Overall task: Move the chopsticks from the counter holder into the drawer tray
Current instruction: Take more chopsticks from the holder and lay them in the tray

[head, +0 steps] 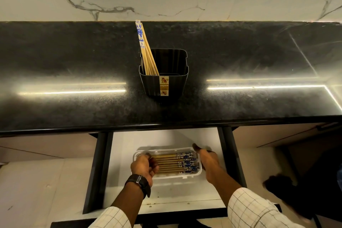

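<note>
Head view: left hand (143,166) curled over chopsticks (175,163) in drawer tray (192,175), grip seemingly clenched; right hand (208,159) released at tray's right end. Remaining chopsticks (145,48) lean in holder (167,83), desk centre.

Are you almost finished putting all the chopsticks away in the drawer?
Nearly. Done: a row of chopsticks already lies flat in the white tray inside the open drawer. In hand: the left hand rests on their plain ends and the right hand is at the tray's right end, seemingly tidying them. Left: a few chopsticks lean in the black holder on the counter.
</note>
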The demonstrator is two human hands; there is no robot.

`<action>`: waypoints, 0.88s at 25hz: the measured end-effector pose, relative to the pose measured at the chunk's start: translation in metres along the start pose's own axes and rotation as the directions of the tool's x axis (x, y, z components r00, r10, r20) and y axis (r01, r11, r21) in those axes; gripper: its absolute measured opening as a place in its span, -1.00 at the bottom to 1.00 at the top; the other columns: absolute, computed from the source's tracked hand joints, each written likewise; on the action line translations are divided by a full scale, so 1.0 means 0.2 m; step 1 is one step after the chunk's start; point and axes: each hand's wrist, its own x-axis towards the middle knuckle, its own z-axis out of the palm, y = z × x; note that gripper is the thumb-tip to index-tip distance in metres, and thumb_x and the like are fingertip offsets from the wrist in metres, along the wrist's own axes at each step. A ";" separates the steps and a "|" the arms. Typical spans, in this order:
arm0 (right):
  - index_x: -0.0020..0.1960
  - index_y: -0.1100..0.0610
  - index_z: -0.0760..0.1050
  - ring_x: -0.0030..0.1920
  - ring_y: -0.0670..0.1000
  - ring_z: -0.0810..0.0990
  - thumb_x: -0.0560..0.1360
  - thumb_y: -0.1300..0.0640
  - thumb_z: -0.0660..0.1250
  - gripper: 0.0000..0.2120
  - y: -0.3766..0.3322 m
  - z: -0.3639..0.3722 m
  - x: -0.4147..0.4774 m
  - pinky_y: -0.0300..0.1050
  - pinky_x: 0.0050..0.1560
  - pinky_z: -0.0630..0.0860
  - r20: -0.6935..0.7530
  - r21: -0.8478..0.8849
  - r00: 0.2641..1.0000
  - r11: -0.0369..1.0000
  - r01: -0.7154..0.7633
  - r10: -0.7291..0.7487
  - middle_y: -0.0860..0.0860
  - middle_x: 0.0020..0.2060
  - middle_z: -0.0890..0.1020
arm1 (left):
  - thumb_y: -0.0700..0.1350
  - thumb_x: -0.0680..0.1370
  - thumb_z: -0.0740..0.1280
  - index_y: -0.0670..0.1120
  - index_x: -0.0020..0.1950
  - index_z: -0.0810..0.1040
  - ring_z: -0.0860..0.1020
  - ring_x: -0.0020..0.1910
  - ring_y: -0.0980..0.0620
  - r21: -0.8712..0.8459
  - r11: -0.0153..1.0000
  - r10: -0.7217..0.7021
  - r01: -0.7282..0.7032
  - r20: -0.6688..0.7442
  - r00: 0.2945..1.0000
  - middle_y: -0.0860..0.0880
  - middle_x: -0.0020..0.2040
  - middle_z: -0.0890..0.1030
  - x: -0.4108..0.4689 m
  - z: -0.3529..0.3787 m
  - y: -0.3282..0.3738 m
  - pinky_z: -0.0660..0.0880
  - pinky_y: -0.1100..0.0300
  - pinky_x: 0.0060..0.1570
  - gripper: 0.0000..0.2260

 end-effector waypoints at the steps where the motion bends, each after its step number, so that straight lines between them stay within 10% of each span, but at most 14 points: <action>1: 0.00 0.17 0.54 -0.22 0.09 0.69 0.43 -0.08 0.54 -0.63 0.00 0.01 -0.01 -0.14 -0.38 0.53 0.010 -0.011 1.000 1.000 0.021 -0.020 0.12 -0.17 0.72 | -0.20 0.65 0.26 -0.18 0.13 0.56 0.60 -0.03 -0.18 0.003 1.000 0.001 -0.001 -0.006 1.000 -0.25 0.06 0.64 0.00 0.00 0.00 0.60 0.01 -0.09 -0.88; 8: -0.20 0.11 0.52 -0.18 0.08 0.67 0.50 0.19 0.50 -0.82 0.10 0.03 0.05 -0.08 -0.24 0.62 -0.147 -0.317 0.966 0.935 0.159 -0.214 0.10 -0.17 0.68 | -0.19 0.65 0.28 -0.16 0.03 0.56 0.61 -0.03 -0.18 0.008 1.000 0.000 0.000 -0.022 1.000 -0.22 0.00 0.65 0.00 0.00 0.01 0.61 -0.01 -0.06 -0.92; 22: -0.04 0.19 0.59 -0.18 0.11 0.69 0.49 0.04 0.51 -0.77 0.07 0.00 -0.02 0.05 -0.13 0.69 -0.154 -0.274 0.968 0.950 0.151 -0.199 0.11 -0.17 0.70 | -0.17 0.63 0.33 -0.22 0.02 0.60 0.58 -0.23 -0.09 -0.019 0.999 0.037 -0.037 -0.006 0.999 -0.20 -0.12 0.63 -0.05 -0.06 0.03 0.61 0.02 -0.16 -0.88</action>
